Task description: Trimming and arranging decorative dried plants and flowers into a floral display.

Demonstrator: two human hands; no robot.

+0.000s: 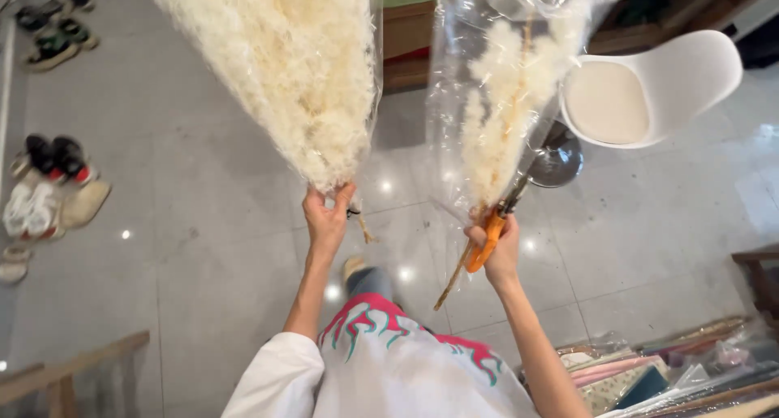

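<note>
Large cream pampas bundle (284, 69), in clear wrap, is hanging raised above the grey floor; my left hand (326, 217) is gripping its base with fingers closed. Smaller wrapped pampas stems (503, 101) are being held up by my right hand (497, 247), which is also clamping orange-handled scissors (489, 230).
</note>
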